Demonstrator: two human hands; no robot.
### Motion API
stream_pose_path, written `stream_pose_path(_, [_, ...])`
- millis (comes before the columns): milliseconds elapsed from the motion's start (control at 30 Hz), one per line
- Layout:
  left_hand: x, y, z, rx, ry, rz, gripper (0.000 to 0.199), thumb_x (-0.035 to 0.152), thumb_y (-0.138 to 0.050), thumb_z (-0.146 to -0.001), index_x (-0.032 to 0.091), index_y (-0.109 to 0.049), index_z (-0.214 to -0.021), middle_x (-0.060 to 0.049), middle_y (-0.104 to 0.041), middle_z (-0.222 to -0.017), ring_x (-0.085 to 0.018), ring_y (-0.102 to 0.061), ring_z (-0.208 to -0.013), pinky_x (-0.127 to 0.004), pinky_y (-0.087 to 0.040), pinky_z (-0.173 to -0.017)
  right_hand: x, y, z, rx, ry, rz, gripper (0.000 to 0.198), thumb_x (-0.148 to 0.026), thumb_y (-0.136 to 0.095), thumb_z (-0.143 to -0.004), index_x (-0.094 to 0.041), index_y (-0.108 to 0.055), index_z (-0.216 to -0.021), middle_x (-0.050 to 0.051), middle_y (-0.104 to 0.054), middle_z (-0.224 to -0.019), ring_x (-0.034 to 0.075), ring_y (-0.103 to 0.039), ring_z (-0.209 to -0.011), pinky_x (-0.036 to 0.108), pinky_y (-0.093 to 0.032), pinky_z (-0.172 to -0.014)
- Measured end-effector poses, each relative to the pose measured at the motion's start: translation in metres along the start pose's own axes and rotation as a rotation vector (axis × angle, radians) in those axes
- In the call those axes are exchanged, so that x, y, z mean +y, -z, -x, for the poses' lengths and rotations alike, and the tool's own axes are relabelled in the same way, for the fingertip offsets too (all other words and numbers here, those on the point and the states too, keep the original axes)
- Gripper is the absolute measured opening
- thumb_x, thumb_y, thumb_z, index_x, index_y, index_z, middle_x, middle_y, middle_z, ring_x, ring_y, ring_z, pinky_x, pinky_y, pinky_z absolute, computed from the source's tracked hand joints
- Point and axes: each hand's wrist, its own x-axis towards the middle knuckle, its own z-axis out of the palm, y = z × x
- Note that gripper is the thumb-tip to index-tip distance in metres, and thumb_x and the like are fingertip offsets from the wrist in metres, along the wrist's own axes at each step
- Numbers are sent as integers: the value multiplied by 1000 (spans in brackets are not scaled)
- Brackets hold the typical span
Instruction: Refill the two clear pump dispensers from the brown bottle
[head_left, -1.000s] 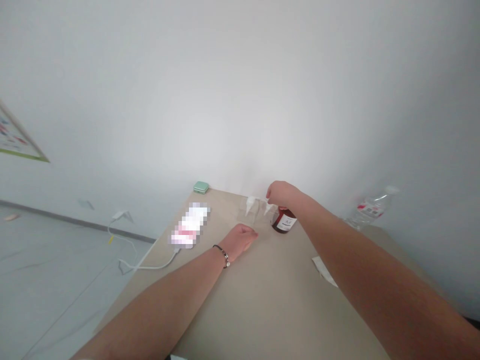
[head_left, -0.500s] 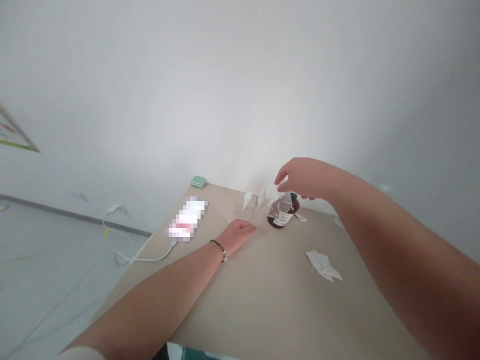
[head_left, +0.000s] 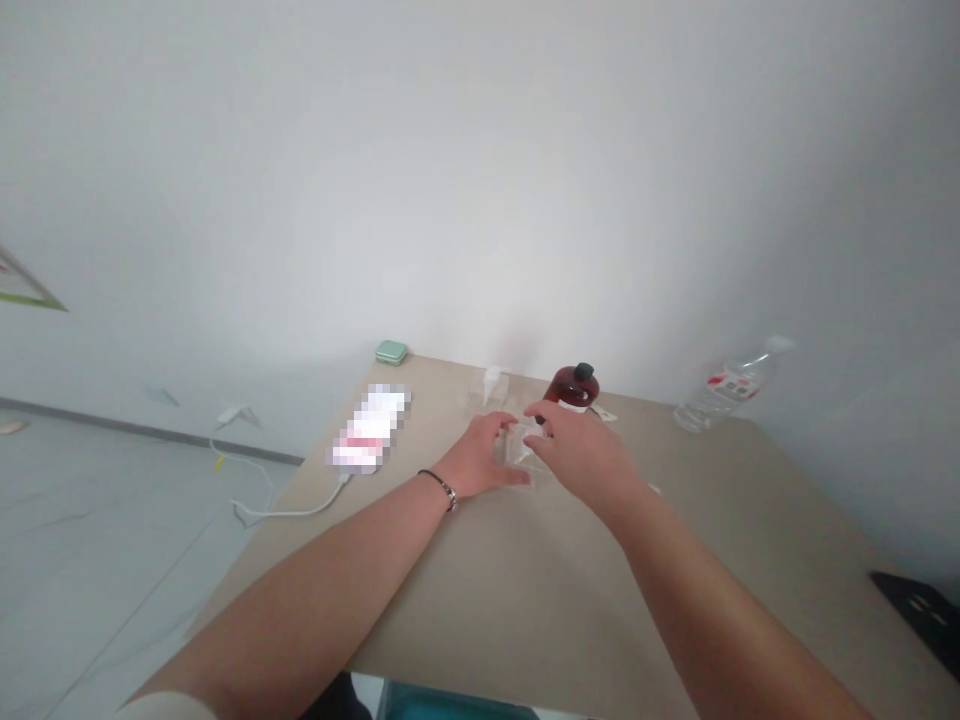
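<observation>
A small clear plastic box [head_left: 517,448] with something white in it is on the tabletop between my hands. My left hand [head_left: 484,460] grips its left side, thumb in front and fingers behind. My right hand [head_left: 581,445] has its thumb and forefinger curled at the box's right side; its other fingers are mostly hidden. Just behind my right hand stands a dark brown bottle [head_left: 572,385] with a black cap and a white label, partly covered by the hand. A second clear box [head_left: 477,392] with a white nozzle-like piece [head_left: 492,382] sits further back.
A phone [head_left: 371,428] with a blurred screen lies at left on a white cable [head_left: 300,513]. A green case [head_left: 391,352] is at the back left corner. The beige table [head_left: 525,600] meets the wall behind; a clear water bottle [head_left: 724,390] leans at right. A black object [head_left: 919,615] is at the right edge.
My right hand has come down and left from above the brown bottle, bringing the clear box to the table. My left hand has opened from a loose fist and closed around the box.
</observation>
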Motion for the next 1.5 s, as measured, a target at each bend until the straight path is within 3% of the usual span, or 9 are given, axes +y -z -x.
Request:
stream_pose_path(100, [-1, 0, 0, -20, 0, -5, 88, 38, -94, -60, 20, -53, -136, -14, -55, -129, -31, -60, -116, -52, -47, -108, 20, -33, 7, 205, -98, -343, 33, -38, -68, -86, -23, -63, -115, 9, -75, -103, 29, -72, -98, 44, -53, -87])
stream_pose_path(200, [-4, 0, 0, -37, -11, 3, 87, 39, -92, -63, 20, -51, -138, -15, -54, -133, -31, -58, -119, -51, -46, -108, 37, -68, 6, 336, -54, -684, 34, -48, -71, -79, -24, -60, -101, 10, -72, -111, 30, -68, -110, 47, -50, -98])
stream_pose_path(333, [-4, -1, -1, -46, -7, -15, 85, 37, -91, -65, 19, -50, -137, -16, -55, -135, -33, -57, -123, -53, -45, -110, 44, -99, -1, 282, -27, -1001, 38, -51, -70, -75, -24, -60, -101, 8, -71, -108, 27, -67, -102, 46, -51, -95])
stream_pose_path(467, [-2, -7, -1, -9, -34, -78, 81, 36, -90, -66, 18, -50, -135, -16, -57, -132, -35, -55, -126, -54, -45, -110, 40, -108, -7, 280, -67, -1160, 41, -50, -73, -72, -22, -60, -99, 7, -69, -103, 26, -65, -97, 44, -51, -90])
stream_pose_path(600, [-2, -15, 0, -30, -64, -23, 100, 31, -90, -67, 17, -33, -148, -19, -55, -138, -34, -58, -125, -54, -48, -107, 37, -109, -7, 301, -78, -1200, 39, -49, -73, -72, -22, -59, -97, 6, -67, -101, 26, -63, -99, 44, -50, -92])
stream_pose_path(700, [-2, -18, 0, -47, -172, -45, 112, 31, -94, -64, 22, -27, -153, -19, -49, -147, -36, -55, -132, -55, -46, -112, 36, -110, -6, 313, -61, -1167, 34, -47, -72, -73, -23, -58, -94, 5, -67, -98, 25, -63, -97, 44, -49, -94])
stream_pose_path(833, [1, -17, 0, -48, -367, -182, 90, 26, -86, -76, 27, -36, -151, -14, -47, -149, -34, -47, -141, -52, -41, -120, 36, -111, -5, 348, -19, -1144, 29, -45, -70, -75, -24, -58, -92, 4, -66, -96, 24, -63, -97, 45, -49, -95])
stream_pose_path(967, [6, -14, 1, -80, -375, -219, 73, 20, -77, -83, 30, -45, -147, -12, -52, -142, -30, -52, -136, -49, -44, -117, 36, -111, -4, 341, -2, -1143, 27, -44, -70, -77, -23, -60, -91, 5, -68, -99, 24, -63, -98, 44, -50, -94])
stream_pose_path(1500, [8, -14, 0, -74, -403, -175, 69, 19, -79, -82, 28, -48, -144, -10, -57, -136, -29, -54, -132, -48, -44, -116, 45, -103, -5, 278, 49, -1129, 30, -45, -70, -79, -21, -68, -96, 6, -72, -100, 24, -65, -95, 43, -52, -91])
